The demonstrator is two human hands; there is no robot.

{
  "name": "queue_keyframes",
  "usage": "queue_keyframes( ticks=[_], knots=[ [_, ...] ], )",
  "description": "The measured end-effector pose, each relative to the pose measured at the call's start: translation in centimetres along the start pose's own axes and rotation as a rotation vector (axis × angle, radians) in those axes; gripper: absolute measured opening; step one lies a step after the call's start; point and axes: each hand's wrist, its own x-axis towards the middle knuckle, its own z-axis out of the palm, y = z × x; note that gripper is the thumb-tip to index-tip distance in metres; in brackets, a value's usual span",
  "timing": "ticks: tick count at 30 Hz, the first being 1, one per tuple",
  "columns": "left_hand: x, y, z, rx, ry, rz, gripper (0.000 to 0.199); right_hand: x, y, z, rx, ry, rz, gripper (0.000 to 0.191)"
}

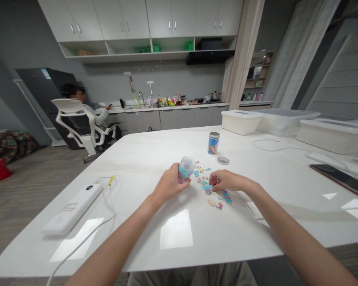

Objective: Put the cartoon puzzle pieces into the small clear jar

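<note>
My left hand (170,180) is wrapped round a clear jar with a blue and pink print (186,170), lidless and tilted a little over the table. Below and to the right of the jar, colourful jigsaw puzzle pieces (208,190) lie scattered. My right hand (226,180) is among them, thumb and fingers pinched low over the pieces; whatever is between the fingertips is hidden. A silver lid (223,160) rests flat beyond the pieces. Behind it stands a second blue printed jar (213,143), upright with its silver lid on.
A white power bank (73,208) with a cable lies on the left of the white table (143,159). Storage boxes (241,121) line the back right, and a dark tablet-like device (342,180) lies at the right. A person (100,115) sits in a chair beyond the table.
</note>
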Motion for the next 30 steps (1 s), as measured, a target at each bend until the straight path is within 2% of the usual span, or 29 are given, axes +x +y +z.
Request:
queue_keyframes(
  ticks=[7,12,18,24,28,30],
  knots=[
    [0.03,-0.02,0.1,-0.008,-0.001,0.014,0.029,0.54,0.72,0.27,0.104,-0.01,0.027,0.025],
    [0.02,0.16,-0.03,-0.006,-0.005,0.004,0.029,0.14,0.16,-0.03,0.06,-0.051,0.021,0.01],
    [0.05,0.11,0.08,-0.018,-0.002,0.009,0.028,0.27,0.35,-0.11,0.018,-0.009,-0.025,0.009],
    [0.06,-0.1,0.13,-0.022,0.005,0.026,0.029,-0.06,0.03,-0.3,-0.032,-0.046,-0.068,0.022],
    [0.07,-0.16,0.04,-0.025,-0.003,0.017,0.03,0.06,0.24,-0.12,-0.053,-0.042,-0.089,0.021],
    [0.08,-0.23,0.05,-0.02,-0.005,0.011,0.03,0.33,0.3,-0.12,-0.028,0.015,-0.107,0.018]
  ],
)
